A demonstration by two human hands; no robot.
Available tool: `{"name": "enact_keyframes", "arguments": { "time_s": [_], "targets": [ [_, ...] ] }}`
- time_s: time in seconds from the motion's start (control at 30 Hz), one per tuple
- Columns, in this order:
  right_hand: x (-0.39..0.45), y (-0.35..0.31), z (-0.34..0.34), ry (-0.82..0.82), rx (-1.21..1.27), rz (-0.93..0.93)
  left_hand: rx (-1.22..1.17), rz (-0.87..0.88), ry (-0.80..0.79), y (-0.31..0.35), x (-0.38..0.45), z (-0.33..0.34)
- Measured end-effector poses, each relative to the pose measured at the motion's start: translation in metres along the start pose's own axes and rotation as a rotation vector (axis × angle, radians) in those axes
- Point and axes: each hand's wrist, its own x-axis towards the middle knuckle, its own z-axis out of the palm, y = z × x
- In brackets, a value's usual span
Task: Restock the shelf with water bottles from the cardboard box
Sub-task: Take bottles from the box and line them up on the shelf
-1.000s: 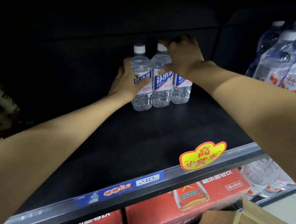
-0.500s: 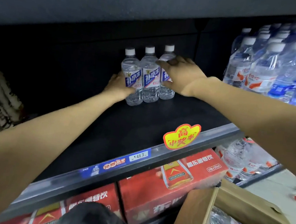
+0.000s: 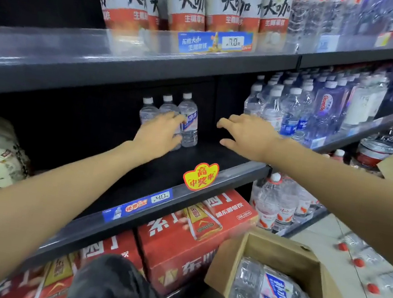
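Three clear water bottles with white caps and blue labels stand in a row at the back of the dark shelf. My left hand hovers in front of the left two, fingers spread, partly covering them. To the right of the bottles, my right hand is in the air above the shelf, fingers apart, holding nothing. The open cardboard box stands at the lower right, with several blue-labelled water bottles lying inside.
A yellow-red tag and a blue price strip sit on the shelf's front rail. Red drink cartons fill the shelf below. Other bottled water stands to the right. Large bottles line the shelf above. Bottles lie on the floor.
Both hands have let go of the bottles and pulled back. My right hand moved off to the right. The view has backed away and risen, showing the upper shelf and more of the box.
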Motion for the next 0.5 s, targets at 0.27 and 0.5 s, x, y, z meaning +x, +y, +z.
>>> {"name": "enact_keyframes", "arguments": {
  "time_s": [0.27,0.5],
  "targets": [
    [-0.104,0.024,0.018,-0.063,0.080,0.184,-0.026,0.234,0.002,0.090,-0.018,0.003],
    [-0.188,0.016,0.077,-0.244,0.163,0.283,-0.038,0.379,-0.190,0.159,-0.054,0.067]
  ]
}}
